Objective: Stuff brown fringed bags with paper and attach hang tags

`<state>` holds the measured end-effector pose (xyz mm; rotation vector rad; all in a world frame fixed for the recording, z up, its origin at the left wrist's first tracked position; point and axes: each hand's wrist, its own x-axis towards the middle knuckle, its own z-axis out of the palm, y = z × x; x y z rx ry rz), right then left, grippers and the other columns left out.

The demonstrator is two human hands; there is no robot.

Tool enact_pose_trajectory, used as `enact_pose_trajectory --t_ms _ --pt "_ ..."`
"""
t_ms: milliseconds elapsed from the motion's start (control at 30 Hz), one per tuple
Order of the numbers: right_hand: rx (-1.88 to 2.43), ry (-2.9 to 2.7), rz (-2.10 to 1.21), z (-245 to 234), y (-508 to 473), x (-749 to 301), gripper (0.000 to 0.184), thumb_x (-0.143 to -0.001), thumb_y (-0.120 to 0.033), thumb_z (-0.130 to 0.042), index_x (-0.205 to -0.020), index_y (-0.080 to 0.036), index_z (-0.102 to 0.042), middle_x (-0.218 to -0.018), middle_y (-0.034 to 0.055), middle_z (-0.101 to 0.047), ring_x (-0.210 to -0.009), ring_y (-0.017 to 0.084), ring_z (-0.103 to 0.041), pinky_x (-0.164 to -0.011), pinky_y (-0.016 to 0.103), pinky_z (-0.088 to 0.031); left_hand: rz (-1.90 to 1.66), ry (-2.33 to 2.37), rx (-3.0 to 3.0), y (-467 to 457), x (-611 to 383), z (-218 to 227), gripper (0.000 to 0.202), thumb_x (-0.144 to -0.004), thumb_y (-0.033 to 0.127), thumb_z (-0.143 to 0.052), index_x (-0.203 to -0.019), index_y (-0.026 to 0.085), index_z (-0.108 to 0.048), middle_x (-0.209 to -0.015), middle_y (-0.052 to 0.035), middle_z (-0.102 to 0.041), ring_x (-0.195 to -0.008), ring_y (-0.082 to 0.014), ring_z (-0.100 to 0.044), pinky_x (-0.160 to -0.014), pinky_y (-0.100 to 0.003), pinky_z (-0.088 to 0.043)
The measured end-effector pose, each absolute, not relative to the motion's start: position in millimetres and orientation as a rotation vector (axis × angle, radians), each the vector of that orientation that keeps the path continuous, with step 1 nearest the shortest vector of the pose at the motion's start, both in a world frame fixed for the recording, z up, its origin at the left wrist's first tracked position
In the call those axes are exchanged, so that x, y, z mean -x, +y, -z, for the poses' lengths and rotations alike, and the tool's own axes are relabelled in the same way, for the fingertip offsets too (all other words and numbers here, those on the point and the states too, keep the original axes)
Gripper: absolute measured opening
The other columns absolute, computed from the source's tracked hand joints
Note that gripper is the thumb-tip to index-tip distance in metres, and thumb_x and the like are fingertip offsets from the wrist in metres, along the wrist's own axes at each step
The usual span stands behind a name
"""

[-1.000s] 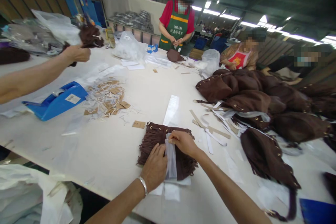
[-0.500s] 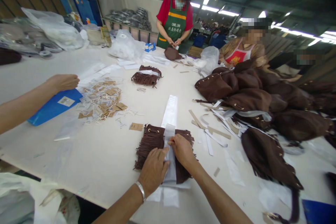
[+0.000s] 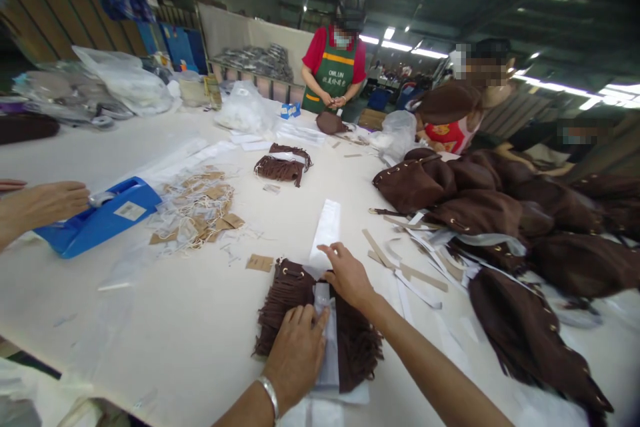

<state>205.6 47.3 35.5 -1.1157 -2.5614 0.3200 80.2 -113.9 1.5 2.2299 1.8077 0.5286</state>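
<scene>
Two-handed, pressing the bag (image 3: 355, 347) with flat left hand (image 3: 296, 350), touching the strip (image 3: 325, 221) with right hand (image 3: 347, 273), not showing if gripping; maybe risking rips by tugging hard.

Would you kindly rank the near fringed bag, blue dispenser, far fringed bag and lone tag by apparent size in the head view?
1. Near fringed bag
2. Blue dispenser
3. Far fringed bag
4. Lone tag

1. Left hand (image 3: 297, 352): bare, as I see it on my remote feed.
2. Bracelet (image 3: 270, 395): narrow, shiny, silver-coloured band around the left wrist (image 3: 281, 383).
3. Right hand (image 3: 347, 275) and right forearm (image 3: 430, 355): bare on my monitor, down to the view's lower edge.
</scene>
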Motion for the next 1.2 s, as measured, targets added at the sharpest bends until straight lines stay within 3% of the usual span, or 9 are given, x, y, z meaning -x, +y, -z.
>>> enact_pose_trajectory --t_ms 67,133,300,467,733,1000,1200 --pt "1.086 -2.526 -0.497 -36 68 -199 0.025 -0.085 -0.018 -0.057 -0.109 -0.025 -0.062 -0.115 0.0055 -0.059 -0.107 0.020 -0.054 -0.089 0.031 -0.043 -0.542 1.806 -2.217 -115 -80 3 0.051 -0.092 0.018 -0.042 -0.143 0.024 -0.040 -0.109 -0.0085 -0.052 -0.102 -0.0249 -0.047 -0.096 -0.048 -0.040" --pt "1.215 -2.346 -0.696 -30 92 -194 0.012 -0.087 -0.022 -0.055 -0.093 -0.023 -0.066 -0.101 0.0033 -0.064 -0.098 0.018 -0.057 -0.087 0.030 -0.042 -0.558 1.797 -2.210 -114 -80 8 0.052 -0.092 0.018 -0.042 -0.144 0.024 -0.038 -0.110 -0.0085 -0.052 -0.102 -0.0251 -0.046 -0.097 -0.048 -0.039" --pt "1.475 -2.091 -0.984 -3 151 -191 0.017 -0.079 -0.032 -0.061 -0.070 -0.017 -0.063 -0.064 -0.0006 -0.061 -0.063 0.014 -0.055 -0.062 0.025 -0.042 -0.543 1.771 -2.219 -110 -79 14 0.056 -0.092 0.021 -0.043 -0.147 0.026 -0.033 -0.109 -0.0083 -0.054 -0.099 -0.0251 -0.047 -0.096 -0.049 -0.040" --pt "1.524 -1.946 -1.230 17 167 -193 0.015 -0.074 -0.029 -0.061 -0.079 -0.016 -0.065 -0.057 -0.0025 -0.059 -0.052 0.010 -0.050 -0.051 0.022 -0.038 -0.502 1.790 -2.214 -106 -82 12 0.061 -0.091 0.021 -0.045 -0.149 0.023 -0.028 -0.109 -0.0083 -0.055 -0.097 -0.0251 -0.048 -0.094 -0.048 -0.040" --pt "1.457 -1.915 -1.298 6 174 -181 0.015 -0.075 -0.030 -0.062 -0.071 -0.016 -0.062 -0.064 0.0001 -0.064 -0.054 0.009 -0.049 -0.055 0.022 -0.038 -0.423 1.844 -2.168 -105 -86 0 0.059 -0.093 0.022 -0.042 -0.150 0.022 -0.026 -0.112 -0.0095 -0.053 -0.099 -0.0250 -0.046 -0.095 -0.048 -0.038" --pt "1.257 -2.104 -1.003 -65 83 -189 0.017 -0.083 -0.032 -0.060 -0.072 -0.019 -0.064 -0.067 -0.0021 -0.061 -0.066 0.013 -0.053 -0.066 0.025 -0.037 -0.425 1.901 -2.178 -103 -86 -9 0.057 -0.091 0.024 -0.044 -0.146 0.022 -0.032 -0.108 -0.0085 -0.052 -0.099 -0.0253 -0.047 -0.088 -0.042 -0.039" --pt "1.062 -2.269 -0.637 -40 -10 -221 0.012 -0.092 -0.021 -0.051 -0.088 -0.020 -0.063 -0.087 0.0014 -0.065 -0.084 0.016 -0.059 -0.079 0.027 -0.042 -0.432 1.922 -2.233 -106 -85 -11 0.054 -0.091 0.027 -0.045 -0.144 0.020 -0.037 -0.106 -0.0092 -0.052 -0.098 -0.0260 -0.047 -0.085 -0.042 -0.039"
